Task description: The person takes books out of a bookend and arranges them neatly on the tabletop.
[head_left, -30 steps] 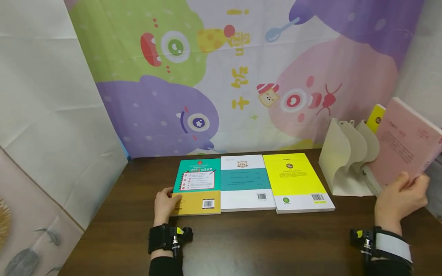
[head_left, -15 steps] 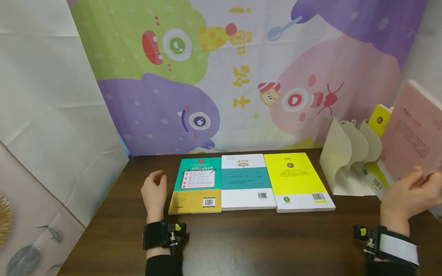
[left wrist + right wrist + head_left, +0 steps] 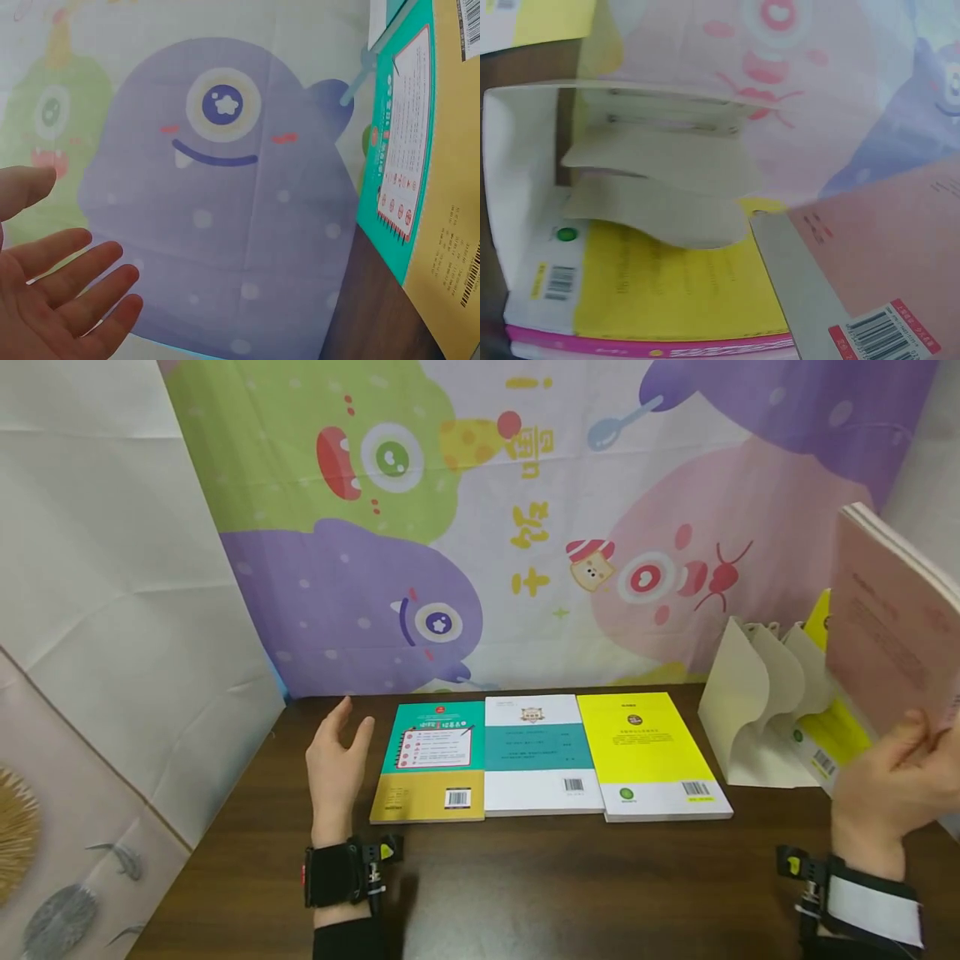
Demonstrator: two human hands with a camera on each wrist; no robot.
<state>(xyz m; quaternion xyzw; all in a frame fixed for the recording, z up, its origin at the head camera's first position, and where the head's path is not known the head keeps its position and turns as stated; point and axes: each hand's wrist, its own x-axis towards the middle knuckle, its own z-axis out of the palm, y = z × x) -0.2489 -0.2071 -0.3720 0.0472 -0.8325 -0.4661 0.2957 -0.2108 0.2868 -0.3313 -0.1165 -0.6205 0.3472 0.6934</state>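
My right hand (image 3: 896, 789) grips a pink book (image 3: 892, 618) by its lower edge, holding it raised and tilted at the far right. Part of that pink book (image 3: 870, 262), with its barcode, also shows in the right wrist view, where the hand itself is out of frame. Behind it stands a cream book holder (image 3: 738, 718) with curved dividers. A yellow-and-white book (image 3: 667, 285) stands in the holder. My left hand (image 3: 335, 768) holds nothing, fingers spread, just left of a green-and-mustard book (image 3: 427, 797); its palm and fingers (image 3: 82, 285) show in the left wrist view.
A white-and-teal book (image 3: 536, 747) and a yellow book (image 3: 633, 760) lie flat beside the green one, in a row on the dark wooden table (image 3: 525, 885). A cartoon-print cloth (image 3: 525, 635) hangs along the back edge.
My left hand has let go of the green-and-mustard book, moved left and spread its fingers. My right hand has lifted the pink book up and right, away from the holder, uncovering more of the yellow-and-white book.
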